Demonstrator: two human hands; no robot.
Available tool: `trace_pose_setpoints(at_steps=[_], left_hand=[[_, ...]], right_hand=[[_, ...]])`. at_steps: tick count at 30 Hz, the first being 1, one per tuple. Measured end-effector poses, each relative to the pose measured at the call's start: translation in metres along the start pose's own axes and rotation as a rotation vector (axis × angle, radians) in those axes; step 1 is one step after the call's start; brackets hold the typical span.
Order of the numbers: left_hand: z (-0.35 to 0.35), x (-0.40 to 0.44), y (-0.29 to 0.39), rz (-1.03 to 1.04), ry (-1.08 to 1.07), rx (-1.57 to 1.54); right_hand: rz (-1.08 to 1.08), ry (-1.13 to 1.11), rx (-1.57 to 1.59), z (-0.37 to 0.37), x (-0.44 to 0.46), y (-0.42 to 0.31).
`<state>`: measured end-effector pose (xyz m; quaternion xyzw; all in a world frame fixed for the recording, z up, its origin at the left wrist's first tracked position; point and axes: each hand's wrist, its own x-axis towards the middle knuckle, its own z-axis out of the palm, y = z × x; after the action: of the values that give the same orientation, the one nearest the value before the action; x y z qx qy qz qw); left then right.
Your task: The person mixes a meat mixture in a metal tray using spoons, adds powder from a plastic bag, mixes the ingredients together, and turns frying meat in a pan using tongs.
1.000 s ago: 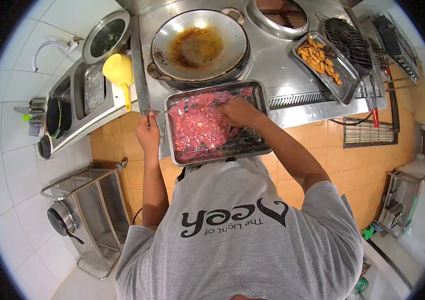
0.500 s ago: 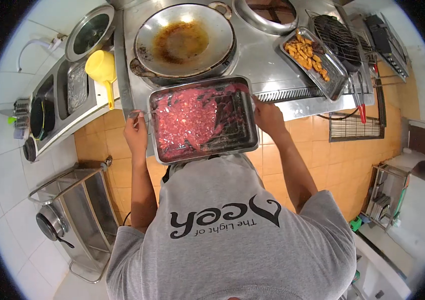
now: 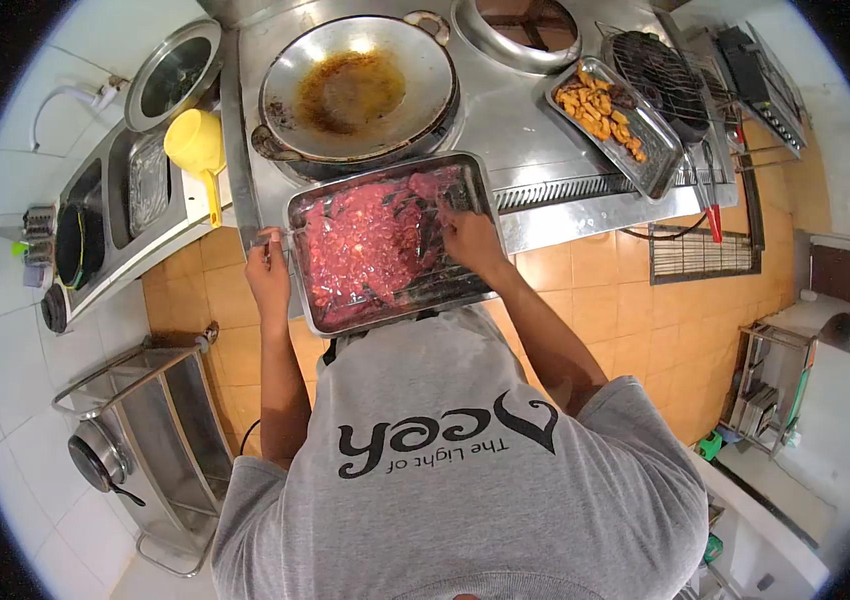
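A rectangular metal tray [image 3: 389, 328] of wet, red raw meat pieces [image 3: 365, 240] stands in front of my body, slightly tilted. The meat is heaped towards its left and middle. My left hand [image 3: 267, 275] is closed at the tray's left side, around what looks like its metal handle. Inside the right part of the tray, my right hand [image 3: 473, 245] reaches down with its fingers bent together at the meat; the fingertips are partly hidden. Just behind the tray, a wok [image 3: 350, 95] with brown oil in its bottom sits on the stove.
Fried orange-brown pieces [image 3: 600, 110] lie in a second metal tray [image 3: 660, 175] on the right. A grill rack [image 3: 650, 70] and red-handled tongs [image 3: 713, 222] are beyond it. A yellow dipper [image 3: 195, 142] rests by the sink at left. Metal counter edge runs behind the tray.
My right hand has left the tray's right edge and moved left into the meat. My left hand stays at the left side. The view has shifted slightly.
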<state>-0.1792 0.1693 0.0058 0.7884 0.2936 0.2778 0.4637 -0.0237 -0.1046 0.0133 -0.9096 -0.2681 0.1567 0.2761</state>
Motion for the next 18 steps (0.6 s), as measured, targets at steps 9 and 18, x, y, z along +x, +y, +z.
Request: trace_pose_setpoints(at_steps=[9,18], left_hand=[[-0.005,-0.009,0.015,-0.043,-0.001,0.008],[-0.008,-0.016,0.011,-0.075,0.044,-0.005]], right_hand=[[0.392,-0.487,1.177,-0.011,0.012,0.009],[-0.138,-0.134,0.767,-0.07,0.061,-0.035]])
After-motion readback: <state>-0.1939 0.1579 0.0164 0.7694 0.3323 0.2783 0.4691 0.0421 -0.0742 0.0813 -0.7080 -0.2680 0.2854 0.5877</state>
